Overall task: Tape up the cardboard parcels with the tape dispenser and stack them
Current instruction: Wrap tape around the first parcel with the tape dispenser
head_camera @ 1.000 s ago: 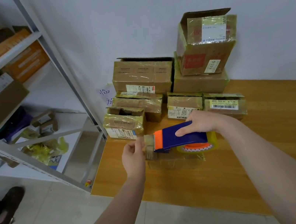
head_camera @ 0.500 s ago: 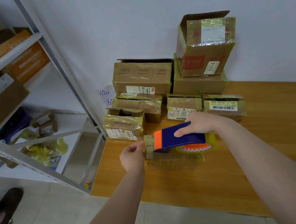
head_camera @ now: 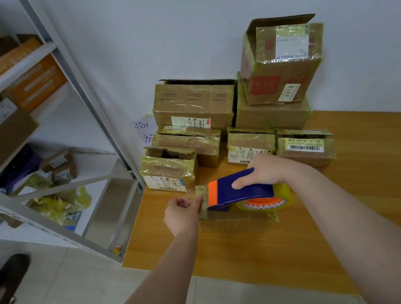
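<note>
A small tape-wrapped cardboard parcel (head_camera: 234,221) lies near the left end of the wooden table (head_camera: 360,205). My right hand (head_camera: 270,168) grips the blue and orange tape dispenser (head_camera: 237,193), which sits over the parcel with its yellowish tape roll (head_camera: 284,197) at the right. My left hand (head_camera: 181,214) pinches the loose tape end at the parcel's left edge, just left of the dispenser's orange nose. Behind them stand several taped parcels (head_camera: 194,105) stacked against the wall.
A metal shelving rack (head_camera: 88,111) with boxes stands close on the left, its leg by the table corner. The tallest stack, topped by a box with an open flap (head_camera: 282,60), stands at the back right. A dark shoe (head_camera: 6,277) rests on the floor.
My head has shifted slightly. Both hands hold nearly the same places on the parcel; the dispenser has barely moved.
</note>
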